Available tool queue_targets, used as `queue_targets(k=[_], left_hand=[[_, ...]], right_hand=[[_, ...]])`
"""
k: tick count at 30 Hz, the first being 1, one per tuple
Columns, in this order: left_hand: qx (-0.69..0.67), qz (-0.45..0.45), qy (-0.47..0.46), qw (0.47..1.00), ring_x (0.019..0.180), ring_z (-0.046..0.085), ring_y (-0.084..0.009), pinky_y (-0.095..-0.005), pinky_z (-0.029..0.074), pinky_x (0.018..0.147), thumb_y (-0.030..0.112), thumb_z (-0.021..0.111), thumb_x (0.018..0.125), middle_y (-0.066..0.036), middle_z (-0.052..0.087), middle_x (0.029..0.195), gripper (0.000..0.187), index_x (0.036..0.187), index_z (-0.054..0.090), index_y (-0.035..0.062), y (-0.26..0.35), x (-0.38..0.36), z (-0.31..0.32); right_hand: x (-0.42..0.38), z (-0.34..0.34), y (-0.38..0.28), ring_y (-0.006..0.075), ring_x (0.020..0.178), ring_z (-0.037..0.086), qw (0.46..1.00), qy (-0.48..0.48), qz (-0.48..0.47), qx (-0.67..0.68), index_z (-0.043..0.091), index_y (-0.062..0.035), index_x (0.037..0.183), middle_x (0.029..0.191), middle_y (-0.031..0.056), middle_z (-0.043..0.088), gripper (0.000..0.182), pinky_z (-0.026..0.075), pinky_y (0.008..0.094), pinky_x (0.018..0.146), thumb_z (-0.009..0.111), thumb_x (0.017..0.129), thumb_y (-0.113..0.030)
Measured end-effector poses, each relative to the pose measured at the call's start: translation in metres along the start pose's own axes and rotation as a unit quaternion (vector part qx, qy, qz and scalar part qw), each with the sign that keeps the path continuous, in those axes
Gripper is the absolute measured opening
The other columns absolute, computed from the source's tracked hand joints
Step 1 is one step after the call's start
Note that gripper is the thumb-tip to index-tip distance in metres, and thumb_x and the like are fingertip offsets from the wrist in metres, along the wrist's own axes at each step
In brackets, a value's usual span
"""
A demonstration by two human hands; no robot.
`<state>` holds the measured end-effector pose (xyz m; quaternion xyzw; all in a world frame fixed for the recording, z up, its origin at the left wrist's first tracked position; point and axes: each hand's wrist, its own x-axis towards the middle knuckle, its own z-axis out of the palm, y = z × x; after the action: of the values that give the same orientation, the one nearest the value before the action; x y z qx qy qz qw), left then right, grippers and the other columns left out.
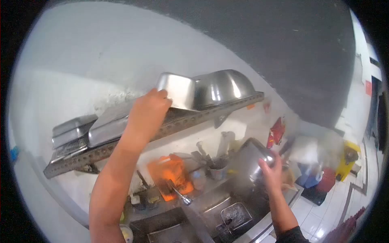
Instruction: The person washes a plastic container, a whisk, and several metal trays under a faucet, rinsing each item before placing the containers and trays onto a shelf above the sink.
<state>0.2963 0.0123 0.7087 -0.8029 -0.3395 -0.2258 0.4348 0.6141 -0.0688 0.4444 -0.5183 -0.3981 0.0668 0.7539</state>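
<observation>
My left hand [156,105] is closed on the edge of a deep steel food pan [180,91], which sits tilted or upside down at the wall shelf [174,125]. Beside that pan, a large upturned steel bowl [227,87] rests on the shelf. Lower on the right, my right hand [272,172] grips a shiny steel pan [252,160] by its side, above the sink [214,202]. The far side of this pan is blurred, and my right fingertips are partly hidden against it.
More steel pans [109,127] line the shelf's left part. Below stand an orange plastic container [170,176], a faucet [185,199] and a pot of utensils [216,172]. A small steel tray [236,214] lies in the sink. Bags and a yellow object [347,160] are at right.
</observation>
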Motion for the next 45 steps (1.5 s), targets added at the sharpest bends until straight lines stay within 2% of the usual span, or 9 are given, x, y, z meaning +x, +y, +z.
queue_targets(k=[8,15,19,22,27,30,34,37,45], left_hand=[[0.029,0.002,0.147,0.989,0.106,0.053,-0.0358,-0.044,0.047,0.087,-0.009,0.056,0.069,-0.02,0.055,0.11,0.029,0.096,0.053,-0.0023,-0.014,0.01,0.007],[0.061,-0.058,0.137,0.987,0.113,0.05,-0.0373,-0.0425,0.046,0.091,-0.012,0.058,0.066,-0.023,0.052,0.121,0.04,0.104,0.049,-0.0043,-0.042,0.004,-0.001],[0.076,-0.051,0.174,0.981,0.111,0.051,-0.0375,-0.0422,0.047,0.09,-0.013,0.058,0.067,-0.023,0.053,0.119,0.04,0.105,0.05,-0.0036,-0.065,0.01,0.004],[0.09,-0.053,0.198,0.975,0.105,0.055,-0.0383,-0.0438,0.049,0.086,-0.011,0.057,0.069,-0.023,0.056,0.112,0.036,0.104,0.051,-0.0029,-0.088,0.035,0.022],[0.11,-0.073,0.005,0.991,0.103,0.06,-0.0345,-0.0423,0.051,0.084,-0.004,0.058,0.075,-0.019,0.058,0.113,0.029,0.103,0.056,-0.0001,-0.131,0.093,0.076],[0.097,-0.086,-0.07,0.989,0.102,0.061,-0.0324,-0.0415,0.052,0.083,0.0,0.062,0.074,-0.017,0.061,0.106,0.021,0.095,0.06,0.0011,-0.15,0.113,0.093],[0.102,-0.026,-0.05,0.993,0.095,0.064,-0.0322,-0.0413,0.052,0.08,0.004,0.067,0.071,-0.017,0.065,0.099,0.017,0.088,0.064,0.0045,-0.151,0.114,0.108],[0.044,-0.035,-0.113,0.992,0.091,0.065,-0.0316,-0.0411,0.052,0.077,0.006,0.069,0.07,-0.016,0.067,0.093,0.013,0.083,0.066,0.0076,-0.14,0.114,0.116],[-0.013,-0.028,-0.268,0.963,0.083,0.065,-0.0272,-0.0425,0.05,0.079,0.019,0.07,0.075,-0.012,0.07,0.095,0.019,0.091,0.074,0.0097,-0.117,0.11,0.106]], right_hand=[[0.027,-0.035,-0.024,0.0188,0.094,0.055,0.991,0.101,0.036,0.078,0.051,0.0003,0.122,0.105,0.011,0.059,0.057,0.046,0.0313,0.085,0.078,0.078,-0.025],[0.047,-0.023,-0.094,0.0189,0.099,0.055,0.97,0.118,-0.031,0.208,0.049,-0.0009,0.125,0.111,0.0118,0.058,0.05,0.043,0.031,0.09,0.07,0.084,-0.019],[0.059,0.013,-0.157,0.0158,0.096,0.056,0.937,0.017,-0.124,0.327,0.047,0.0005,0.126,0.108,0.0107,0.058,0.053,0.046,0.0273,0.084,0.072,0.082,-0.015],[0.063,0.053,-0.206,0.0157,0.088,0.059,0.943,-0.052,-0.179,0.275,0.047,0.0021,0.123,0.102,0.0105,0.06,0.054,0.049,0.0282,0.077,0.074,0.08,-0.017],[0.066,0.121,-0.244,0.0271,0.08,0.067,0.966,-0.101,-0.236,0.038,0.047,0.0035,0.121,0.086,0.0183,0.066,0.071,0.052,0.0359,0.074,0.078,0.072,-0.038],[0.073,0.154,-0.243,0.0384,0.083,0.066,0.947,-0.159,-0.264,-0.084,0.049,0.0029,0.11,0.087,0.0219,0.066,0.062,0.053,0.0436,0.072,0.071,0.076,-0.045],[0.07,0.188,-0.24,0.0384,0.083,0.066,0.927,-0.149,-0.301,-0.167,0.05,0.0016,0.106,0.087,0.0209,0.064,0.057,0.054,0.046,0.07,0.072,0.078,-0.042],[0.075,0.216,-0.224,0.04,0.083,0.065,0.932,-0.12,-0.305,-0.153,0.05,0.0028,0.106,0.096,0.0226,0.06,0.055,0.054,0.0454,0.069,0.071,0.08,-0.041],[0.076,0.234,-0.202,0.0465,0.116,0.049,0.94,-0.225,-0.219,-0.134,0.029,0.0101,0.135,0.133,0.0333,0.037,0.079,0.044,0.0489,0.095,0.062,0.085,-0.041]])
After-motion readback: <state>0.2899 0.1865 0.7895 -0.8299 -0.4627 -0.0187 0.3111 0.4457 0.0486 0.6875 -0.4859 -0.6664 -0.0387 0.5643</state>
